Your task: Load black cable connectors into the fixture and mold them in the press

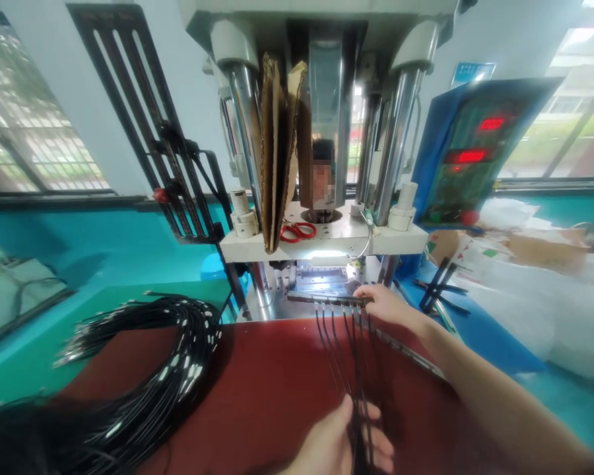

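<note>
My right hand (380, 303) pinches the right end of a narrow dark metal strip (307, 298) in front of the press opening. Several black cables (332, 336) hang from the strip, their upper ends set along it in a row. Lower down, my left hand (344, 435) curls its fingers round the same cables over the red-brown tabletop (257, 396). Ahead of the strip is the lit lower bed (321, 280) of the press. A second slotted strip (410, 356) lies under my right forearm.
A thick bundle of black cables (178, 369) lies at the left. Red-handled scissors (297, 231) and folded cardboard (273, 158) rest on the press plate (400, 241). At the right stand a blue control box (438, 132) and dark pliers (438, 287).
</note>
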`<action>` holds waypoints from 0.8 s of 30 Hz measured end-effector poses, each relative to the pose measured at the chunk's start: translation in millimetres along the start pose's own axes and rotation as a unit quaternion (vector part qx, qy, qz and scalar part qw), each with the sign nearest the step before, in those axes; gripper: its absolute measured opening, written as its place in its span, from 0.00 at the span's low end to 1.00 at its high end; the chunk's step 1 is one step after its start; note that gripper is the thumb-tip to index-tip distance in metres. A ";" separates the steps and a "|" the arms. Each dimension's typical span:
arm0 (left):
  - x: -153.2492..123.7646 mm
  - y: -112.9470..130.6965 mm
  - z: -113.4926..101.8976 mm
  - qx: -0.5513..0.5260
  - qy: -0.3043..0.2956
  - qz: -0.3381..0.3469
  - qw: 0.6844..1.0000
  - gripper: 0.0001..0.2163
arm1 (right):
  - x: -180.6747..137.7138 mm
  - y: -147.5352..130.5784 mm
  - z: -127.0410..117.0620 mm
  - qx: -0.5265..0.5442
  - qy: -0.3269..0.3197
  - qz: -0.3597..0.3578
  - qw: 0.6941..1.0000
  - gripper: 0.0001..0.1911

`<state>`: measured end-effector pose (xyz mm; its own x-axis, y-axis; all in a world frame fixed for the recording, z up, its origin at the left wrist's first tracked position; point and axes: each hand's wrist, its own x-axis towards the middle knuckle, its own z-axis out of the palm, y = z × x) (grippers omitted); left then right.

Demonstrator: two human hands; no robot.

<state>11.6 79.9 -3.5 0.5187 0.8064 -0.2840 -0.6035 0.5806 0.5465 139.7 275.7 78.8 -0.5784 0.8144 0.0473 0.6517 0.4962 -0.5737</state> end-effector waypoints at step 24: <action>63.9 74.1 1.5 0.055 0.156 0.040 0.985 0.08 | 100.2 42.0 7.3 -0.019 -0.032 0.015 0.999 0.09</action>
<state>1.0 174.4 20.0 0.2497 0.8544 -0.4557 -0.5568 0.5117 0.6543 105.5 375.9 53.4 -0.5873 0.8091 -0.0230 0.6869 0.4832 -0.5428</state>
